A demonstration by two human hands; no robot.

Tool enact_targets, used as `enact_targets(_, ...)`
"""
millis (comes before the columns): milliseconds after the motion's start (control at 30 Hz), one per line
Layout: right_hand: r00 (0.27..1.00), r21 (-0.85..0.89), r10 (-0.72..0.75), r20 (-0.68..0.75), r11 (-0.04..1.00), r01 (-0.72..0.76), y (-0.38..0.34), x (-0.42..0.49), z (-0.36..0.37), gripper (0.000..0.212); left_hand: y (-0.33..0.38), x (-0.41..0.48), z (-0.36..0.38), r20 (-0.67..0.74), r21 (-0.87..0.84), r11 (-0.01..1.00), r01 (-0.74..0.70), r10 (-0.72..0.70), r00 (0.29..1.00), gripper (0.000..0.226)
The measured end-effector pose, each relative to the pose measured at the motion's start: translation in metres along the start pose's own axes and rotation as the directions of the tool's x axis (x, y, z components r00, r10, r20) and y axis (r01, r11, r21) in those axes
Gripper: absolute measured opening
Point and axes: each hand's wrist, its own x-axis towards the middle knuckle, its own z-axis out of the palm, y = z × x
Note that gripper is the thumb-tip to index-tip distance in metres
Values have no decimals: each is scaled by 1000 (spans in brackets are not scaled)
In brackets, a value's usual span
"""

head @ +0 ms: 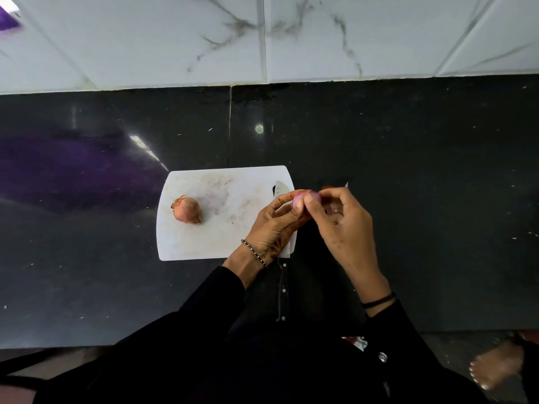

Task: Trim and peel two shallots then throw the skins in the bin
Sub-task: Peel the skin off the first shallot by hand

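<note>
A partly peeled purple shallot point(300, 199) is held above the right edge of the white cutting board point(221, 228). My left hand point(277, 223) grips it from below and my right hand point(338, 223) pinches it from the right. A second shallot point(187, 210) with its brown skin on lies on the left part of the board. A knife lies along the board's right edge, its blade tip point(281, 189) showing beyond my left hand and its black handle point(282, 293) pointing towards me. A scrap of reddish skin point(328, 188) shows just behind my right fingers.
The board sits on a dark polished countertop point(423, 199) backed by a white marble-tiled wall point(262, 39). A purple reflection spreads over the counter at left. My bare foot point(495, 365) shows on the floor at lower right. No bin is in view.
</note>
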Motion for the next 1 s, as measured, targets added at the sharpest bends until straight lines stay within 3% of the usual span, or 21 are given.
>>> enact_targets(200,987,-181,-151,-58,974,139,8,2,16,29,-3,0,0,-27,-11,999,40,-40,999,45)
enact_targets(367,985,-180,-122,-121,979,99,15,9,8,27,-2,-3,0,16,45,998,34,-35,999,55)
enact_targets(667,994,125,108,-28,987,-103,10,2,-8,20,4,-2,-2,38,159,986,-42,37,999,46)
enact_targets(1000,994,203,107,12,973,-107,12,-2,-12,17,5,-4,-2,56,75,997,13,-17,998,49)
